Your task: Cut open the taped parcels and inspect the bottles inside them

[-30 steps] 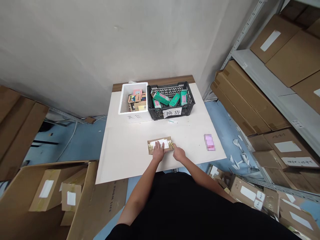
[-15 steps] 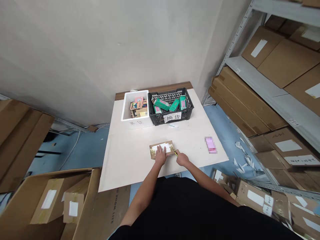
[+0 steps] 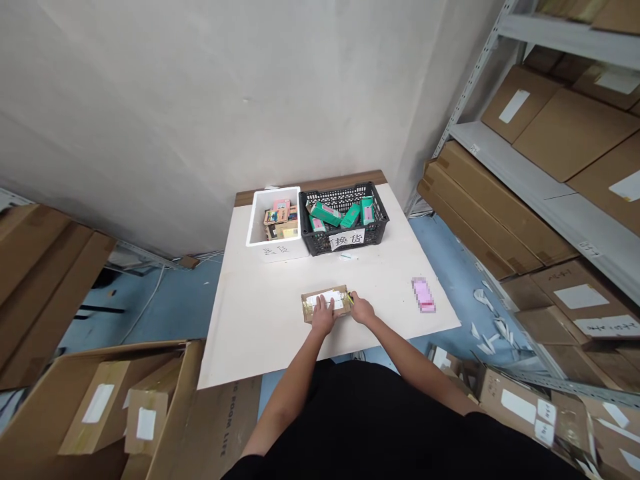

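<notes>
A small taped cardboard box (image 3: 309,309) with a white label lies on the white tabletop near its front edge. My left hand (image 3: 324,316) rests on top of it, fingers spread over the label and pressing it down. In my right hand (image 3: 362,309), closed fingers hold a slim yellow utility knife (image 3: 350,298). Its tip meets the right end of the box, by the shiny tape. The blade itself is too small to make out.
Behind the box stand a white foam bin (image 3: 280,251) of small packs and a black crate (image 3: 376,231) with green boxes. A blurred pink item (image 3: 424,295) lies at the right of the table (image 3: 255,307). Carton-filled shelves (image 3: 530,163) flank the right; a large open carton (image 3: 193,360) stands left.
My right hand has moved slightly up and left, bringing the knife onto the box's right end. The left hand still holds the box down. The camera view has tilted slightly.
</notes>
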`<act>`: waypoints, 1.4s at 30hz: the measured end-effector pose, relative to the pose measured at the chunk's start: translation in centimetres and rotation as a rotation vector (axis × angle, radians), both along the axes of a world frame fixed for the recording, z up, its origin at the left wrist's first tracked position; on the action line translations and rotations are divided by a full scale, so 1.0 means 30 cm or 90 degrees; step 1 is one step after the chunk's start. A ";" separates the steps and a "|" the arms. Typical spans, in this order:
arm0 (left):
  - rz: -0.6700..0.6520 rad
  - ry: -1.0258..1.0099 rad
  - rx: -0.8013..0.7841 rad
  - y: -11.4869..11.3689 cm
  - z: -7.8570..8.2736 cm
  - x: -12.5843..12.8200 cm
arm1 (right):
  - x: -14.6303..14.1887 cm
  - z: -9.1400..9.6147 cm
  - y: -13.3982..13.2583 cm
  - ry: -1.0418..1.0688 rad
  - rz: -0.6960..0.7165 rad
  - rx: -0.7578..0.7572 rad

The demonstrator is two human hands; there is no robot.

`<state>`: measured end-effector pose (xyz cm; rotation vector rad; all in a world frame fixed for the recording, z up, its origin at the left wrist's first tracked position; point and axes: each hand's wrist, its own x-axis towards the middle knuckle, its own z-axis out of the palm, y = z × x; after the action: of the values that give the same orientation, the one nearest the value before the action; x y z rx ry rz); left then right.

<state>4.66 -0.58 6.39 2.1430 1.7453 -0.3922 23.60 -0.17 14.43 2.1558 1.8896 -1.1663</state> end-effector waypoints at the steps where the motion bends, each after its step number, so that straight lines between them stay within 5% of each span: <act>1: 0.002 -0.002 -0.002 -0.001 0.002 0.002 | -0.002 -0.007 -0.012 -0.007 0.005 0.001; 14: 0.014 -0.016 -0.001 -0.007 0.027 0.009 | 0.079 -0.021 -0.107 0.022 0.004 -0.020; 19: -0.001 -0.037 -0.001 0.075 0.107 -0.047 | 0.146 -0.090 -0.170 0.268 -0.227 -0.056; 22: -0.001 -0.042 0.052 0.146 0.140 -0.124 | 0.173 -0.158 -0.231 0.306 -0.385 -0.047; 29: 0.064 -0.014 0.008 0.172 0.084 -0.180 | 0.241 -0.257 -0.283 0.334 -0.544 -0.031; 36: 0.075 0.025 0.032 0.120 0.090 -0.139 | 0.344 -0.236 -0.159 0.167 -0.533 0.032; 42: 0.111 0.082 0.056 0.020 0.085 -0.058 | 0.084 -0.217 -0.116 0.222 -0.293 0.035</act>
<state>2.92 0.01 8.95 2.0435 2.0380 -0.4227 26.13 -3.66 7.90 2.6561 1.5798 -1.6802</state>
